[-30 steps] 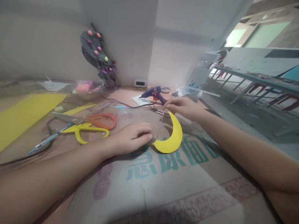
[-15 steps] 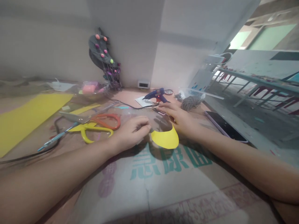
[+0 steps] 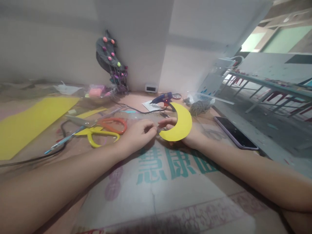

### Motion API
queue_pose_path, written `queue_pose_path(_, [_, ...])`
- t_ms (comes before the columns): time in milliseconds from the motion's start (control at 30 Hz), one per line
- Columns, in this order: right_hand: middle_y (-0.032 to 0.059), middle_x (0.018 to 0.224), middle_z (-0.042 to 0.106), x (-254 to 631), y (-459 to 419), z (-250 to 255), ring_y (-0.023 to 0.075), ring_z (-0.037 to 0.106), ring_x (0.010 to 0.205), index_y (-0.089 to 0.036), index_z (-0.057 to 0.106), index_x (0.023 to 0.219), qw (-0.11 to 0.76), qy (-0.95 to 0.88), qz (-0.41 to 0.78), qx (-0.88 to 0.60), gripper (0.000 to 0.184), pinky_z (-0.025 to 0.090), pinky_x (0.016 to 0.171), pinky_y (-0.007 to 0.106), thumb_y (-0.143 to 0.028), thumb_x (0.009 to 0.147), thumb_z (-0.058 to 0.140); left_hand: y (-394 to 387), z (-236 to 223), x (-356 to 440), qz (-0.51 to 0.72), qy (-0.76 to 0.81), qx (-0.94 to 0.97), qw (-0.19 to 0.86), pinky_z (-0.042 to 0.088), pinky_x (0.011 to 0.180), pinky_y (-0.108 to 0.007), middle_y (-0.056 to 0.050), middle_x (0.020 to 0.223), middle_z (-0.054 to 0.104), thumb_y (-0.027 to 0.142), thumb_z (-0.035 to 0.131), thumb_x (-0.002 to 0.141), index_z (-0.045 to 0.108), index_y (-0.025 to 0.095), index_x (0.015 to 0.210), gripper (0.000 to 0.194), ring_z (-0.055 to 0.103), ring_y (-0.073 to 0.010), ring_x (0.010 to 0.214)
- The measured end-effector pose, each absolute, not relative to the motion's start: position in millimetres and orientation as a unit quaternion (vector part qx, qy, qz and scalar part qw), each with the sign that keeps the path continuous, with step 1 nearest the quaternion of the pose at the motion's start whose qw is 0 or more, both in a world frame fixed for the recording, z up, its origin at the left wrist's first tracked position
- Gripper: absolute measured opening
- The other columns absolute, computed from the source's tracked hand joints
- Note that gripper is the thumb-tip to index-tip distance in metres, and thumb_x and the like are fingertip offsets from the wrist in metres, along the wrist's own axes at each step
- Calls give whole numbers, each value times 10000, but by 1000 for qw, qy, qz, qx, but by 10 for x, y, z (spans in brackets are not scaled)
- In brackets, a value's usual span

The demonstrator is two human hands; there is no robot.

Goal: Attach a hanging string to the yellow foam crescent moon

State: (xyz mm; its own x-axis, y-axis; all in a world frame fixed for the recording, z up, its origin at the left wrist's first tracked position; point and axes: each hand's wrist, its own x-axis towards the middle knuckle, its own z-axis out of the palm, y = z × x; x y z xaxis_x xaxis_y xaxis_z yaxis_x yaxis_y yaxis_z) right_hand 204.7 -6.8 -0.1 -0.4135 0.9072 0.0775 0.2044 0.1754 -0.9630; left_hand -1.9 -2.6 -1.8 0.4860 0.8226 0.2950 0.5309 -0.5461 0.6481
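Note:
My left hand (image 3: 143,131) is closed, with thumb and forefinger pinching the lower left tip of a yellow paper crescent moon (image 3: 184,125). The crescent's broad face is turned toward me, its hollow side facing left. Behind it lies my right hand (image 3: 192,135), palm partly covered by the paper. Its fingers stretch out to the left, apart from one another, showing inside the curve and just under the lower edge. Whether they touch the paper's back cannot be made out. Beyond the crescent is a blue hot glue gun (image 3: 162,98) on a white card (image 3: 151,106).
Scissors with orange and yellow handles (image 3: 107,126) lie left, beside a blue pen (image 3: 63,141) and yellow paper sheet (image 3: 36,123). Grey yarn (image 3: 201,107) and a phone (image 3: 235,133) are at right. A decorated grey crescent (image 3: 106,53) stands against the wall.
The yellow crescent has tipped up from nearly flat to face me. My right hand has turned and moved behind it, while my left hand keeps its pinch.

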Motion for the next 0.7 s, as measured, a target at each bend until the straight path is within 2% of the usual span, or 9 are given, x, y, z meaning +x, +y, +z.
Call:
queue_pose_path(100, [50,862,713,2026,-66,-6,115,617,588,-165,650,1106,354,-691,470,-419,383,498,532,239,-447,848,627,-28,-22,-18,307,403,830,236,396,678,-269,-6,774,622,274,427,885,589,172,720,253,565,-168,761])
queue_pose_path(267, [58,888,721,2041,21,-54,171,654,780,-165,695,922,382,-718,416,-407,277,528,736,320,-406,784,687,-24,-29,-17,315,412,822,233,399,686,-273,-13,787,633,306,427,900,623,167,755,281,571,-174,782])
queue_pose_path(400, [59,827,712,2046,47,-59,171,636,749,-158,686,812,384,-715,395,-430,263,509,709,311,-416,766,695,-7,-44,-23,334,410,812,248,405,688,-269,0,761,626,336,432,913,606,172,749,290,577,-170,774])
queue_pose_path(700, [42,813,703,2080,195,-287,181,641,762,-186,701,822,404,-722,388,-405,250,508,700,305,-429,762,699,-22,-47,-19,340,395,796,308,398,646,-257,0,799,644,403,465,930,638,163,842,309,563,-155,733])
